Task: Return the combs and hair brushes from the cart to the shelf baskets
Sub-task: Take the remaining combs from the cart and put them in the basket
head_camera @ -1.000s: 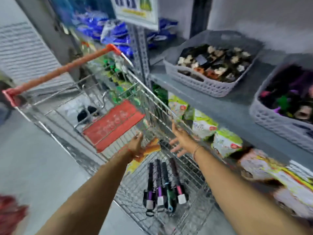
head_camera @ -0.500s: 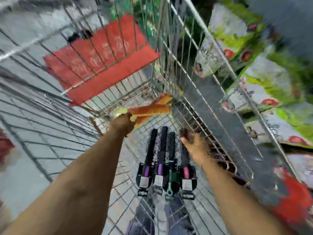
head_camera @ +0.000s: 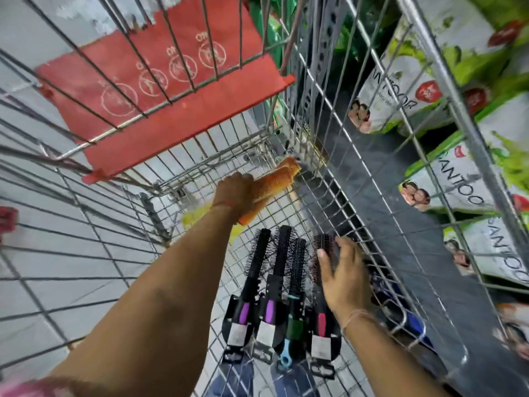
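Note:
Deep in the wire cart [head_camera: 337, 173], my left hand [head_camera: 236, 193] is closed around orange combs [head_camera: 274, 181] near the far corner; a yellow comb [head_camera: 197, 217] lies under my wrist. Several black round hair brushes lie side by side on the cart floor: two with purple grips [head_camera: 259, 270], one green-and-blue [head_camera: 294, 296]. My right hand [head_camera: 342, 279] grips the bristle head of the rightmost brush [head_camera: 322, 319], which has a pink grip. The shelf baskets are out of view.
The cart's red child-seat flap [head_camera: 160, 101] hangs above the far end. Right of the cart, a dark shelf [head_camera: 400, 224] holds green-and-white packets [head_camera: 472, 179]. Grey floor tiles show through the cart's left side.
The view has dropped from the shelf down into the cart. Both hands went down inside; my right hand moved from open air onto the rightmost brush, and my left stays on the orange combs.

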`<act>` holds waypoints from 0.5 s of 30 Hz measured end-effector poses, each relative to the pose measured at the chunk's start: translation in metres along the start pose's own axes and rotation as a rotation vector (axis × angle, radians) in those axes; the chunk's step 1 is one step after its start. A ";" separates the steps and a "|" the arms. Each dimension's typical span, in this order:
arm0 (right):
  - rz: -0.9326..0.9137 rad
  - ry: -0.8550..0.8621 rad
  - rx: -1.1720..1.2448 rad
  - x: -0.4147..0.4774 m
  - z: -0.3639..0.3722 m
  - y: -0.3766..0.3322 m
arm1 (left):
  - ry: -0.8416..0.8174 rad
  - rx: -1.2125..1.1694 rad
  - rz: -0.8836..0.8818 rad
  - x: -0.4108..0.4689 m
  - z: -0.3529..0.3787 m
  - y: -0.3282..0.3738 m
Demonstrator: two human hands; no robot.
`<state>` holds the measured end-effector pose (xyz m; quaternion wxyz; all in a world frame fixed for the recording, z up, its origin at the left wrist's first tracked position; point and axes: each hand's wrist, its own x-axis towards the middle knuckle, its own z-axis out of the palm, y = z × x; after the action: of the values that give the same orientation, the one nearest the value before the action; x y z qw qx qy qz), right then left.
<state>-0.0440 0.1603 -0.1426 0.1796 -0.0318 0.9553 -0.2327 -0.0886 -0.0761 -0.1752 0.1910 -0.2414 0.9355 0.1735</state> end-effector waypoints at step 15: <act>0.077 -0.571 0.272 0.085 0.029 -0.126 | 0.061 -0.873 -0.548 0.000 -0.041 -0.046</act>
<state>-0.1160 0.0232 -0.1374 0.4517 -0.0354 0.8269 -0.3330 -0.0757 -0.1310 -0.1500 0.0834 -0.5399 0.6835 0.4842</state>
